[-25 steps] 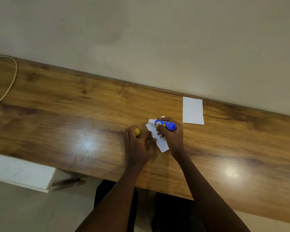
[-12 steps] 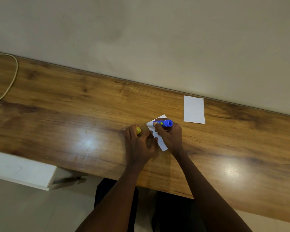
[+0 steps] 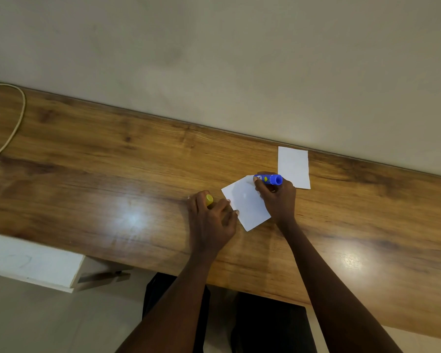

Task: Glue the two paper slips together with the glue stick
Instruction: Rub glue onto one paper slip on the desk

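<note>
Wooden desk (image 3: 112,174) | cable (image 3: 24,108) far left | second slip (image 3: 293,166) beside glue stick (image 3: 269,179)

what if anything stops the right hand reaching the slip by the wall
Probably nothing, so likely yes: the far slip lies flat just beyond the right hand, nothing between them. That hand grips the glue stick, though, so it is not free.

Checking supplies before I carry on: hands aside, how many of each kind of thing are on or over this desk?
2 paper slips: near slip, far slip
1 glue stick
1 yellow cap
1 cable
Total: 5
</note>
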A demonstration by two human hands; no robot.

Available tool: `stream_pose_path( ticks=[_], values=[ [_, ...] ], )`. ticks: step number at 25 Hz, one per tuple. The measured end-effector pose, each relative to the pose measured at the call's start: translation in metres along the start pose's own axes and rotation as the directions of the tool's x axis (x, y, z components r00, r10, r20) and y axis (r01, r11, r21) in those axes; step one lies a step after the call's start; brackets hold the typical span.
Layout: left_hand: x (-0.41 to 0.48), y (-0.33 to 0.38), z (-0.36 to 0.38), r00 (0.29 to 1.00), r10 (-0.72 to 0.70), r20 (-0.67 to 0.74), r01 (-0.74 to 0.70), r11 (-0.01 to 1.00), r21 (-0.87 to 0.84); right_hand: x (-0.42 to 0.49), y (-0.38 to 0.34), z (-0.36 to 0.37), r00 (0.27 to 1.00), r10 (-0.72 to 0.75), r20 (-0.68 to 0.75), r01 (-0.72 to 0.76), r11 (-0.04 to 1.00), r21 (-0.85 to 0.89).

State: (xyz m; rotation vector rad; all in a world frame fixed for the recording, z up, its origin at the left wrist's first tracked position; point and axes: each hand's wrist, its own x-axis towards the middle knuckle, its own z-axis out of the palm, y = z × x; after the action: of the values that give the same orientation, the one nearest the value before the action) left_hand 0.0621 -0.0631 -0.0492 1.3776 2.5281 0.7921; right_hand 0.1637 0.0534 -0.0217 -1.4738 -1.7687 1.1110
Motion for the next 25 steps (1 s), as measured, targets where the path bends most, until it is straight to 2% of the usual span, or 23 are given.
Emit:
stream_pose_path(
  ticks=[3,6,8,13,18,21,24,25],
  values=[
    [0.000,0.000,0.000,1.000,-0.008,-0.003,0.008,1.000,-0.001,-0.001,-0.001,-0.002,1.000,0.003,0.006,-0.003,1.000,0.008],
    [0.000,0.002,0.000,1.000,-0.012,0.012,0.012,1.000,0.002,-0.017,-0.002,0.001,0.994,-0.062,-0.086,0.064,0.998,0.029],
    [0.000,0.002,-0.001,1.000,-0.019,0.016,0.019,1.000,0.000,-0.037,-0.001,0.011,0.989,-0.083,-0.125,0.079,0.996,-0.035],
    [-0.001,0.001,-0.002,1.000,0.002,0.020,-0.002,1.000,-0.013,-0.066,0.008,0.034,0.990,-0.091,0.110,0.125,0.927,-0.354],
    [-0.002,0.001,0.001,1.000,0.009,0.004,-0.009,0.999,-0.045,-0.048,0.007,0.020,0.950,-0.134,0.284,0.227,0.917,-0.329],
    [0.000,0.002,0.000,1.000,-0.009,-0.028,0.007,0.998,-0.066,-0.031,0.007,0.004,0.859,-0.197,0.472,0.378,0.865,-0.328],
    [-0.001,0.003,-0.002,1.000,0.011,-0.027,-0.013,0.997,-0.073,-0.009,0.007,-0.018,0.687,-0.217,0.693,0.557,0.770,-0.312],
    [-0.002,0.002,-0.002,1.000,0.019,-0.024,-0.020,0.997,-0.072,-0.001,0.005,-0.024,0.612,-0.250,0.750,0.663,0.680,-0.314]
  ],
)
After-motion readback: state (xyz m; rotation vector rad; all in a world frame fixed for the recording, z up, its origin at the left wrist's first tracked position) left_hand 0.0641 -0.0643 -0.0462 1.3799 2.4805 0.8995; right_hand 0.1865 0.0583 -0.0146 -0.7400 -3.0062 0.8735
